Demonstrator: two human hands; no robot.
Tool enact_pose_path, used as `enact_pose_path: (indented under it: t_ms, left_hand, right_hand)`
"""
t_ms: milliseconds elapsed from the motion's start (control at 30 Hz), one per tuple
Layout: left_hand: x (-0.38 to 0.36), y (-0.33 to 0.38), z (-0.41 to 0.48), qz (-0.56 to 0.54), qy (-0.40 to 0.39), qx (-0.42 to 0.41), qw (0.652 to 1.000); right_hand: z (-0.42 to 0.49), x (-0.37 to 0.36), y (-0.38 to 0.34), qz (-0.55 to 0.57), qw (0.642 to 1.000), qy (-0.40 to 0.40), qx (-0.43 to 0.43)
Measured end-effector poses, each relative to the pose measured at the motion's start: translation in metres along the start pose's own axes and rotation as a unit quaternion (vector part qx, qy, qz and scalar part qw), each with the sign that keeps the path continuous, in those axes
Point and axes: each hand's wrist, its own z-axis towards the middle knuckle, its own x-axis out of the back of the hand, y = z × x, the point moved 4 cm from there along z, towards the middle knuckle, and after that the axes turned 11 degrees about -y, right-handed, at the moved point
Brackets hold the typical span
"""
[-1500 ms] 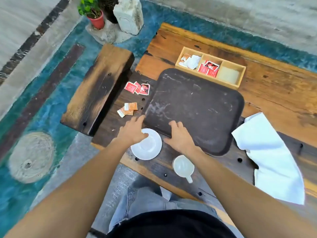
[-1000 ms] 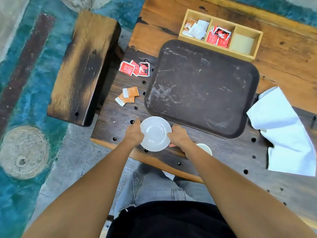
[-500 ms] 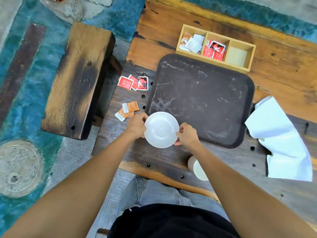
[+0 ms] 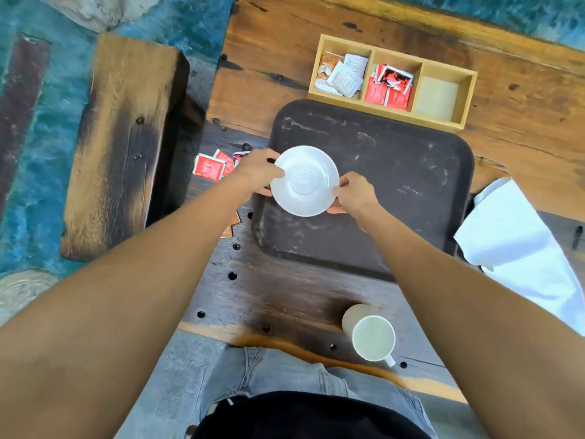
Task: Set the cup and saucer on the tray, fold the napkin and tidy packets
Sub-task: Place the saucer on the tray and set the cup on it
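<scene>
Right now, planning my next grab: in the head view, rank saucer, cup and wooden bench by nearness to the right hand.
From the right hand:
1. saucer, gripped at its right rim.
2. cup, on the near side.
3. wooden bench, far left.

The saucer (image 4: 304,180) off the table (image 4: 285,296), now over the tray (image 4: 395,172) (left part).

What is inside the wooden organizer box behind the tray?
Wooden box: white and tan packets left, red packets middle, only bare floor right. Lower packets in each pile are covered.
</scene>
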Motion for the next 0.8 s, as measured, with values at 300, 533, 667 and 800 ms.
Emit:
enact_pose_path:
  t_ms: [300, 533, 667, 800]
  left_hand:
    - [0.009, 0.038, 0.038, -0.045, 0.028, 0.001, 0.999]
    - [-0.001, 0.028, 0.029, -0.133, 0.064, -0.017, 0.989]
    - [-0.016, 0.009, 0.010, -0.149, 0.108, -0.054, 0.981]
    - [-0.034, -0.023, -0.014, 0.083, 0.133, -0.084, 0.984]
  right_hand:
    - [0.042, 0.023, -0.046, 0.029, 0.999, 0.017, 0.007]
    - [0.041, 0.028, -0.043, 0.017, 0.999, 0.020, 0.030]
    - [0.030, 0.027, -0.031, 0.027, 0.999, 0.020, 0.020]
    - [0.000, 0.026, -0.006, 0.015, 0.999, 0.012, 0.034]
